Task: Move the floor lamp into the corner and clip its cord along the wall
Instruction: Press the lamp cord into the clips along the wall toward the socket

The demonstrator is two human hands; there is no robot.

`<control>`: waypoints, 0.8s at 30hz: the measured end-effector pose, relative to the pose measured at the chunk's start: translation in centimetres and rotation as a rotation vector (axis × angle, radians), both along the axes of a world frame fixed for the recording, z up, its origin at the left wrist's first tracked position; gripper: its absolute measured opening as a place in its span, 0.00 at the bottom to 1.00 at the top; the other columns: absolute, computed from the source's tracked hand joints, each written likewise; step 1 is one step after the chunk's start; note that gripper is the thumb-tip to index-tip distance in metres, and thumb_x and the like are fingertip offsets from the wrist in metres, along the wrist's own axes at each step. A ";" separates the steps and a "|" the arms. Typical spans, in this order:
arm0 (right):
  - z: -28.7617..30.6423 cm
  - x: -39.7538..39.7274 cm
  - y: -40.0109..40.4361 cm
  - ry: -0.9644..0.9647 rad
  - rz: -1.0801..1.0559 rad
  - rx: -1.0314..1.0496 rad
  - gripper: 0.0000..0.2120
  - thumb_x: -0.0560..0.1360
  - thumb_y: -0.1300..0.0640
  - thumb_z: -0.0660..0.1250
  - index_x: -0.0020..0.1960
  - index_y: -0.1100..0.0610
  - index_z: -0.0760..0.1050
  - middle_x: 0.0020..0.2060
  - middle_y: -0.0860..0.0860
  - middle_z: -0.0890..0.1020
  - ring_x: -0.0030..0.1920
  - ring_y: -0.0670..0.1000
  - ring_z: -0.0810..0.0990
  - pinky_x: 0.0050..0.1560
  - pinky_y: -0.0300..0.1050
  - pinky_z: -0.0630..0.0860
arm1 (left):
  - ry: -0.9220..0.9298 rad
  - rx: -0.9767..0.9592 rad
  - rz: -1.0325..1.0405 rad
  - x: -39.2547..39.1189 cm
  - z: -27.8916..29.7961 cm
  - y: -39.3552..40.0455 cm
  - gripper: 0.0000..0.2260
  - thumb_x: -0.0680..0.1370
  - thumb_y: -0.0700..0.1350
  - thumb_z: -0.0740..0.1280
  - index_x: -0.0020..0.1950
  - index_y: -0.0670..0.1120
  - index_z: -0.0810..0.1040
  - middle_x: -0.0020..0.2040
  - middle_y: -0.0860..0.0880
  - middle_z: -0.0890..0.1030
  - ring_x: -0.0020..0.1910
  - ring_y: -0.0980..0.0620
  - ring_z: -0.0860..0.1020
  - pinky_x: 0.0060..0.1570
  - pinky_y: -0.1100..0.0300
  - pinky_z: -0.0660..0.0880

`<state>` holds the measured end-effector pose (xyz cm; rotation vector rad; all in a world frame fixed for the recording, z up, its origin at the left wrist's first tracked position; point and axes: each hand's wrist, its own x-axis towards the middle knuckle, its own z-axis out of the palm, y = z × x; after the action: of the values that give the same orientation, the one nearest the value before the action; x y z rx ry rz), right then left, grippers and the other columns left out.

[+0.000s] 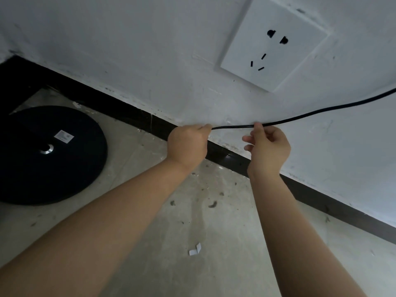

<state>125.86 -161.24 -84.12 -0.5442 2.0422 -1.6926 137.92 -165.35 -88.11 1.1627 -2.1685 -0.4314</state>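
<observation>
Two bare arms reach out toward a white wall [150, 61]. The left hand [187, 144] is closed in a fist around the black cord [233, 126]. The right hand [267, 148] pinches the same cord between thumb and fingertips, and its other fingers curl loosely. The two hands are near each other, and a short straight bit of cord runs between them. That bit sits low against the wall, just above the black baseboard [227, 156]. Whether the cord touches the wall there is hard to tell.

To the right of the right hand, the cord curves up and away and leaves the picture at the right edge. To the left, it goes into the left fist and cannot be seen past it.

A white socket [274, 46] is set in the wall, above the right hand and well above the cord. Nothing is plugged into it.

On the far left, the round black lamp base [49, 155] lies flat on the grey floor [192, 221], close to the corner. It has a small white sticker and a shiny metal middle.

A small folded white paper [195, 249] lies on the floor near the person, between the two arms.
</observation>
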 end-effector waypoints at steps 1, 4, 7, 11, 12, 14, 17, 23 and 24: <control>0.3 0.2 0.0 -0.160 -0.023 -0.048 0.13 0.75 0.62 0.65 0.32 0.54 0.71 0.27 0.50 0.74 0.18 0.39 0.75 0.18 0.29 0.69 | 0.040 0.019 0.010 0.0 -0.2 0.2 0.14 0.55 0.21 0.73 0.36 0.34 0.84 0.20 0.38 0.78 0.17 0.46 0.77 0.18 0.61 0.77; 1.1 0.6 -0.2 -0.503 -0.079 -0.142 0.10 0.75 0.63 0.64 0.35 0.57 0.73 0.30 0.51 0.76 0.19 0.40 0.76 0.19 0.29 0.70 | 0.149 0.038 0.059 -0.1 -0.4 0.5 0.12 0.61 0.22 0.70 0.41 0.31 0.83 0.26 0.34 0.82 0.23 0.41 0.81 0.23 0.50 0.81; 1.7 0.8 -0.3 -0.706 -0.115 -0.242 0.09 0.75 0.65 0.63 0.37 0.61 0.73 0.32 0.53 0.77 0.20 0.42 0.79 0.21 0.29 0.75 | 0.205 0.015 0.090 -0.5 -0.3 0.3 0.12 0.61 0.21 0.69 0.42 0.31 0.83 0.28 0.34 0.83 0.24 0.41 0.82 0.24 0.49 0.82; 1.8 0.9 -0.3 -0.754 -0.110 -0.244 0.09 0.75 0.66 0.64 0.36 0.64 0.73 0.33 0.56 0.77 0.29 0.48 0.79 0.27 0.32 0.80 | 0.214 -0.001 0.091 -1.0 -0.5 0.4 0.12 0.62 0.22 0.70 0.42 0.32 0.84 0.28 0.36 0.84 0.24 0.42 0.82 0.25 0.50 0.82; 1.8 0.7 -0.3 -0.688 -0.099 -0.188 0.09 0.74 0.65 0.66 0.35 0.63 0.73 0.32 0.55 0.77 0.28 0.47 0.79 0.26 0.32 0.80 | 0.212 -0.003 0.087 -1.1 -0.5 0.4 0.12 0.62 0.21 0.70 0.42 0.32 0.83 0.28 0.35 0.84 0.25 0.42 0.82 0.26 0.49 0.82; 1.8 0.3 -0.3 -0.538 -0.065 -0.082 0.11 0.73 0.61 0.68 0.34 0.61 0.73 0.31 0.54 0.77 0.23 0.44 0.79 0.24 0.32 0.78 | 0.207 -0.008 0.077 -1.3 -0.6 0.2 0.12 0.63 0.21 0.70 0.44 0.31 0.83 0.31 0.34 0.84 0.28 0.40 0.83 0.29 0.45 0.82; 1.7 -0.3 -0.2 -0.415 -0.030 -0.044 0.12 0.73 0.61 0.68 0.32 0.60 0.73 0.29 0.54 0.77 0.20 0.43 0.78 0.25 0.32 0.79 | 0.188 -0.021 0.061 -1.5 -0.9 0.0 0.13 0.63 0.21 0.70 0.44 0.30 0.83 0.30 0.33 0.84 0.27 0.40 0.83 0.29 0.44 0.82; 0.9 -0.4 -0.1 -0.311 -0.043 -0.042 0.13 0.74 0.64 0.65 0.31 0.59 0.72 0.28 0.54 0.75 0.26 0.46 0.77 0.27 0.32 0.80 | 0.123 0.012 0.059 -1.8 -1.0 -0.2 0.12 0.68 0.23 0.66 0.48 0.32 0.82 0.34 0.33 0.84 0.32 0.39 0.82 0.37 0.48 0.80; 0.7 -0.4 -0.1 -0.276 -0.045 -0.029 0.14 0.74 0.64 0.65 0.31 0.58 0.72 0.29 0.53 0.75 0.27 0.47 0.77 0.27 0.32 0.80 | 0.098 0.021 0.054 -1.9 -0.9 -0.3 0.12 0.69 0.24 0.66 0.47 0.33 0.83 0.34 0.34 0.84 0.33 0.39 0.82 0.38 0.50 0.79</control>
<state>125.50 -161.36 -83.40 -0.2573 1.8473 -1.7189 136.03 -165.63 -89.02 1.1842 -2.0482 -0.4779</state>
